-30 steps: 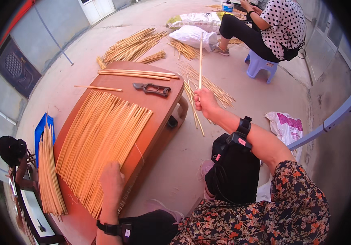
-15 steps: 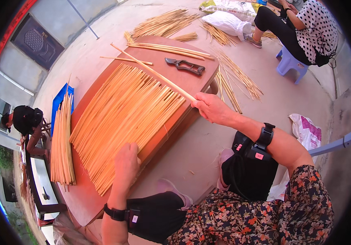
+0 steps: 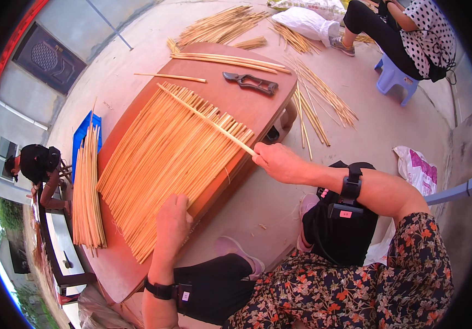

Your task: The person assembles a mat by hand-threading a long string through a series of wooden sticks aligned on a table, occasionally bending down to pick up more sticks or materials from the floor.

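A wide row of thin bamboo sticks [image 3: 159,159] lies side by side on a brown wooden table [image 3: 247,107]. My right hand [image 3: 277,162] grips the near end of one long bamboo stick [image 3: 208,120], which lies slantwise across the top of the row. My left hand [image 3: 171,222] presses flat on the near end of the row, fingers spread.
Black pruning shears [image 3: 251,83] and a few loose sticks [image 3: 230,59] lie at the table's far end. A bundle of sticks [image 3: 88,186] rests over a blue crate at left. More sticks litter the floor [image 3: 318,98]. A seated person [image 3: 406,33] is on a stool; another person [image 3: 38,164] crouches at left.
My right hand has brought the single stick down from upright over the floor and laid it across the row on the table. My left hand has stayed on the row.
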Demonstrator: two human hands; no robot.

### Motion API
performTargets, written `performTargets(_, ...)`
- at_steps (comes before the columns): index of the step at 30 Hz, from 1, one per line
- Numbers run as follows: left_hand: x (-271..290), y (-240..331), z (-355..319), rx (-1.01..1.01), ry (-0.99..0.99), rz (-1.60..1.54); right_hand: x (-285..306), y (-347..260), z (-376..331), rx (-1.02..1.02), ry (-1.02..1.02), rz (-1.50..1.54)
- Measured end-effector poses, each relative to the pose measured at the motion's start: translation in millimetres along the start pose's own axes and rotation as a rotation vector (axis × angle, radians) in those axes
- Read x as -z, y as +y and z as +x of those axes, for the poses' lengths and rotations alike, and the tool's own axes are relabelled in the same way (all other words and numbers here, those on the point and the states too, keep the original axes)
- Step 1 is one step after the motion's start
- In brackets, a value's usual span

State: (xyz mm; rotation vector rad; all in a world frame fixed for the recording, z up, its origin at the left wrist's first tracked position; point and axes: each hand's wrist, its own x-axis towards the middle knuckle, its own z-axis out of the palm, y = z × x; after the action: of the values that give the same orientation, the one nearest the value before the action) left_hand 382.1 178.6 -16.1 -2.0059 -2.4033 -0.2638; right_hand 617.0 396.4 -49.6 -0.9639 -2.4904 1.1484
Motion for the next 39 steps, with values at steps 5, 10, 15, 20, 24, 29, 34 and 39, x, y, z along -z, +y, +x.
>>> performTargets(5, 1, 0, -1, -0.004, -0.001, -0.009, 0, 1, 0, -0.021, 0.031, 0.001)
performTargets(10, 1, -2, -3, -0.007, 0.001, 0.008, 2, -1, 0, -0.043, 0.025, 0.006)
performTargets(15, -1, -1, -1, -0.03, 0.026, -0.002, 5, 0, 2, -0.108, 0.011, -0.019)
performTargets(20, -3, 0, 1, -0.025, 0.01, 0.011, 7, 6, 6, -0.103, 0.033, -0.041)
performTargets(24, -6, -1, 3, -0.015, 0.019, 0.024, 5, 14, 10, -0.08, 0.017, -0.086)
performTargets(29, -9, -2, 4, 0.002, 0.002, 0.035, 8, 18, 13, -0.122, 0.015, -0.104)
performTargets(34, -7, -1, 4, 0.01, -0.004, 0.038, 11, 16, 12, -0.153, 0.003, -0.102)
performTargets(39, -6, 0, 5, 0.003, -0.006, 0.04, 10, 18, 12, -0.139, -0.009, -0.127)
